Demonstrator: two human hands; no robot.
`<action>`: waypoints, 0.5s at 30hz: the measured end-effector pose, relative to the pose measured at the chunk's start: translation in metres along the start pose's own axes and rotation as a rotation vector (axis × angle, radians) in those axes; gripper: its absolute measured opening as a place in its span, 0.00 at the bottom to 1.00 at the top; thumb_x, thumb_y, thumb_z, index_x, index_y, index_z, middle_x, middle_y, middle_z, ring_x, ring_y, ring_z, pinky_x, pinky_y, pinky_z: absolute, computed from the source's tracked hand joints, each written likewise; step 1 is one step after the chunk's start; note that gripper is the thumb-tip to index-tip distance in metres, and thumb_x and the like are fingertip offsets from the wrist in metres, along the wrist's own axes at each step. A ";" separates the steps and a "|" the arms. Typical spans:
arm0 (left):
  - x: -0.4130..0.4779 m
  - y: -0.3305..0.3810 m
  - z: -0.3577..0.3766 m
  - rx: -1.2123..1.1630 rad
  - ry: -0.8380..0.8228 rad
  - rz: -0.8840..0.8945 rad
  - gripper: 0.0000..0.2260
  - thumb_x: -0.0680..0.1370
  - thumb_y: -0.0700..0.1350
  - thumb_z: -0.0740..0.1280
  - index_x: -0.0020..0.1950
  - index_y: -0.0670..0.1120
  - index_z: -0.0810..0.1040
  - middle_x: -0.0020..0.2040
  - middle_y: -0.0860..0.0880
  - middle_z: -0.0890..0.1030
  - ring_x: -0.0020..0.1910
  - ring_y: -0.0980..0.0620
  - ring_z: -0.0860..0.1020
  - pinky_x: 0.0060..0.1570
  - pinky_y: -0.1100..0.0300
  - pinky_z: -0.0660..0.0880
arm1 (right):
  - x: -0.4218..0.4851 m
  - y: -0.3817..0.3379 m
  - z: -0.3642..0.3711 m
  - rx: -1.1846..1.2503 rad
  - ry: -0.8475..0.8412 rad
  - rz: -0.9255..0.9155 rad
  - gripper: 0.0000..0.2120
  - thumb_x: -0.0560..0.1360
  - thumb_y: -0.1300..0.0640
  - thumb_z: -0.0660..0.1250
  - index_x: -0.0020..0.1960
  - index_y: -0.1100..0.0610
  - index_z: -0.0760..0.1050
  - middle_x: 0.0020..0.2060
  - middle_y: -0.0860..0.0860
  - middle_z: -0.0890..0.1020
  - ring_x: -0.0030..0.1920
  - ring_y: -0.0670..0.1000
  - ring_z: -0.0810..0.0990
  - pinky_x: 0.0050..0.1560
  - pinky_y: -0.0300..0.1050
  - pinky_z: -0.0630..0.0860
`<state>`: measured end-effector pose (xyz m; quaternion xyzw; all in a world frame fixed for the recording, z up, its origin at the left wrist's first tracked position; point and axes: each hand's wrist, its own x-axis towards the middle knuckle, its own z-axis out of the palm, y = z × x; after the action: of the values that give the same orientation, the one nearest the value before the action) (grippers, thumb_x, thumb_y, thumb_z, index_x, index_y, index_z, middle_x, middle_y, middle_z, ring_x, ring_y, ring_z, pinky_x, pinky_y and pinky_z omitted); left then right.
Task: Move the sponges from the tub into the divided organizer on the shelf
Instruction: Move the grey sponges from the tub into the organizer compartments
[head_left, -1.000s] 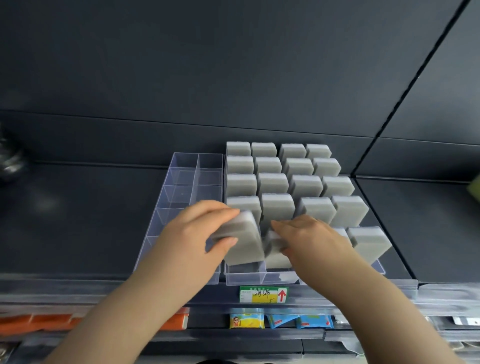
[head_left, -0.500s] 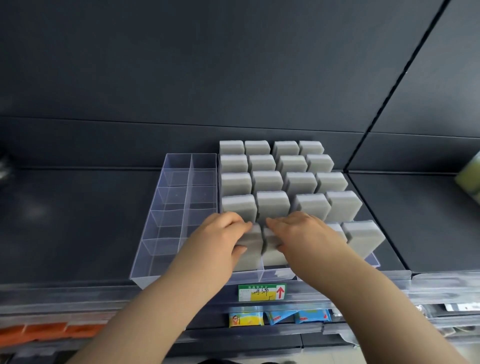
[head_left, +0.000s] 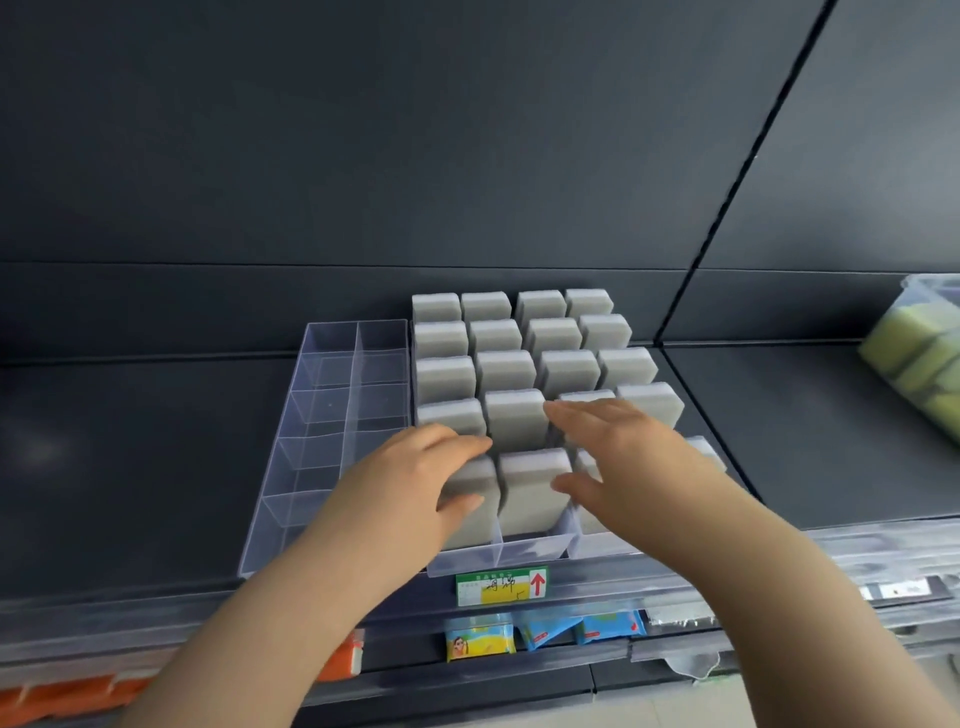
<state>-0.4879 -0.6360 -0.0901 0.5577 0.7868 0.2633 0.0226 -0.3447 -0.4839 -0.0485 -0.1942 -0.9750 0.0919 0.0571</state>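
Standing upright in their cells, the grey sponges (head_left: 519, 374) filled the divided organizer (head_left: 524, 556) row behind row, with their tops above its clear walls and only narrow gaps between them. The organizer's front wall sat at the lip of the shelf (head_left: 130, 441), just below both wrists. Outward of the left hand (head_left: 415, 478) lay a second clear organizer (head_left: 332, 415), just beside the first, its cells open at the top. Beyond it was bare dark shelf, the widest free stretch. Well off past the right hand (head_left: 618, 457) stood a clear tub of yellow-green sponges (head_left: 914, 358).

The left hand came in low over the front wall and held the front-left sponge (head_left: 475, 514), fingers curled over its top and thumb on its near face. The right hand hovered flat above the neighbouring sponges with palm down, fingers straight and slightly spread, and thumb held apart toward the left hand. It gripped nothing.
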 end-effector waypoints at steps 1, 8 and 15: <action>0.001 0.004 -0.001 -0.003 0.013 0.001 0.20 0.76 0.54 0.64 0.68 0.60 0.68 0.60 0.63 0.70 0.53 0.66 0.65 0.45 0.72 0.64 | -0.005 0.004 -0.005 0.010 0.020 -0.001 0.29 0.76 0.49 0.64 0.74 0.48 0.57 0.71 0.43 0.64 0.71 0.45 0.59 0.65 0.36 0.58; 0.015 0.082 -0.002 0.087 0.182 0.164 0.15 0.75 0.48 0.67 0.61 0.49 0.77 0.55 0.51 0.79 0.53 0.51 0.78 0.47 0.61 0.71 | -0.066 0.047 -0.032 0.111 0.200 0.070 0.25 0.74 0.45 0.63 0.70 0.47 0.65 0.68 0.41 0.68 0.60 0.40 0.70 0.61 0.33 0.61; 0.017 0.197 0.060 0.042 0.173 0.326 0.18 0.75 0.49 0.61 0.62 0.45 0.77 0.54 0.50 0.80 0.53 0.50 0.78 0.49 0.58 0.76 | -0.175 0.119 -0.044 0.190 0.336 0.209 0.27 0.73 0.43 0.61 0.71 0.46 0.63 0.70 0.41 0.65 0.69 0.43 0.63 0.66 0.39 0.63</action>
<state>-0.3040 -0.5507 -0.0510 0.6536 0.6903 0.2940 -0.0997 -0.1336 -0.4370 -0.0428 -0.3007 -0.9132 0.1551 0.2270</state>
